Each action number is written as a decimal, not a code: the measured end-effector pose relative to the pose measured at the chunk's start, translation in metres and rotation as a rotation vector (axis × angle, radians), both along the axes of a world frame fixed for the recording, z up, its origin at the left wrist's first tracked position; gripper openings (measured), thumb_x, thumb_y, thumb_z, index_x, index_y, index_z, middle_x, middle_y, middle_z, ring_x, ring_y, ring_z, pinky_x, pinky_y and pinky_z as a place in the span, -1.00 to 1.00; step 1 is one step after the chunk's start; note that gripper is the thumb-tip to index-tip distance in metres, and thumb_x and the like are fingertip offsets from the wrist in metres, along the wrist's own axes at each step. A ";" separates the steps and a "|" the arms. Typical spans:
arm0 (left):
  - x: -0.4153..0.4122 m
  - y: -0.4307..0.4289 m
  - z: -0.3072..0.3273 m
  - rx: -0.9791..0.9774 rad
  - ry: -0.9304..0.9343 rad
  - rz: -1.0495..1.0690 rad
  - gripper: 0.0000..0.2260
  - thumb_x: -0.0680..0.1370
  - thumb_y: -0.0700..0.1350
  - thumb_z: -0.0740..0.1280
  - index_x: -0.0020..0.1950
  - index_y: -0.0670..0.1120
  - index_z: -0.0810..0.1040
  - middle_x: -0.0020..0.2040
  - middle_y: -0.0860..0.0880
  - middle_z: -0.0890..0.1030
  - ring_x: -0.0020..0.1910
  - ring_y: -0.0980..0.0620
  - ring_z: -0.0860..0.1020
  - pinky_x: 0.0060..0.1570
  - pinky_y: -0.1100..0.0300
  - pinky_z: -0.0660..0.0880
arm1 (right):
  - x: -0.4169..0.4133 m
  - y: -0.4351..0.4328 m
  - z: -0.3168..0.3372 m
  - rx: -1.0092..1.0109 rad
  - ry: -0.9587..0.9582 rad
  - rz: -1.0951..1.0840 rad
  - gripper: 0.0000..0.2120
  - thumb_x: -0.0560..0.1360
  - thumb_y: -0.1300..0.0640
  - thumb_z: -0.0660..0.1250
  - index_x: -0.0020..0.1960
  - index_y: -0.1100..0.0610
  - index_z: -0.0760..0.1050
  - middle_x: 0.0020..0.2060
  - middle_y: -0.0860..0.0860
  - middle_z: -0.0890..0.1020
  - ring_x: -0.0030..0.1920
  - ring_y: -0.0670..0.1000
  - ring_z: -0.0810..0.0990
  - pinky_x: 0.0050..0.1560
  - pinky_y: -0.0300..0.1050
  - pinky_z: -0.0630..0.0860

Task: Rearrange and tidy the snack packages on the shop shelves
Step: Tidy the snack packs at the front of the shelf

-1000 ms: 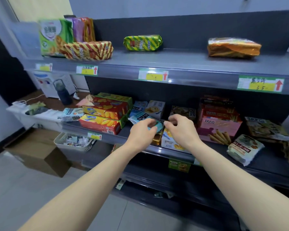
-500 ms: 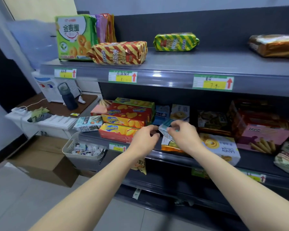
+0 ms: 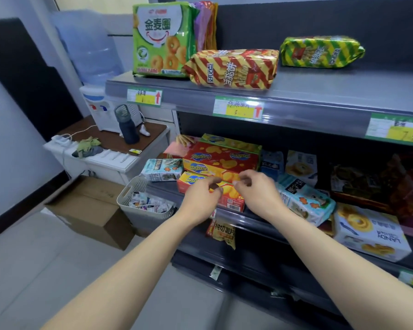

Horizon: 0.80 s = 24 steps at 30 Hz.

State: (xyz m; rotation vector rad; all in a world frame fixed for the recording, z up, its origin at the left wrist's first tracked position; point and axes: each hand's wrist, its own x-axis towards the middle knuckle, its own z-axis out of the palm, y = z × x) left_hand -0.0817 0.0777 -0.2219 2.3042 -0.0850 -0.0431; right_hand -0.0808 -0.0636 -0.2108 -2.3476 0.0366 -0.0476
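L hand, R hand by cracker box

A pale wall is seen at the left, and a dark panel is set against it. The floor is laid in grey tiles. Grey shelves with a dark back panel are placed at the right. Beside them a low desk with a brown top is found, on which a water dispenser and a dark flask are kept. A cardboard box is set on the floor, with a pale basket just beside it.
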 end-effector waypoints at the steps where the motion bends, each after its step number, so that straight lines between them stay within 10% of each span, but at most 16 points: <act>1: 0.001 0.004 0.000 0.000 0.000 0.022 -0.68 0.57 -0.14 0.24 0.32 -0.09 0.48 0.22 -0.03 0.58 0.21 0.00 0.51 0.22 0.17 0.39 | 0.003 0.004 0.000 -0.001 0.001 0.021 -0.66 0.56 0.04 0.27 0.28 0.16 0.47 0.15 0.05 0.59 0.13 0.02 0.54 0.09 -0.15 0.44; 24: 0.114 0.143 -0.027 -0.016 -0.022 0.123 -0.70 0.57 -0.19 0.25 0.30 -0.18 0.49 0.21 -0.13 0.58 0.17 -0.05 0.53 0.13 0.19 0.39 | 0.120 0.155 -0.027 -0.004 -0.040 0.096 -0.68 0.54 0.09 0.27 0.23 0.21 0.50 0.16 0.15 0.59 0.21 0.16 0.51 0.17 -0.02 0.43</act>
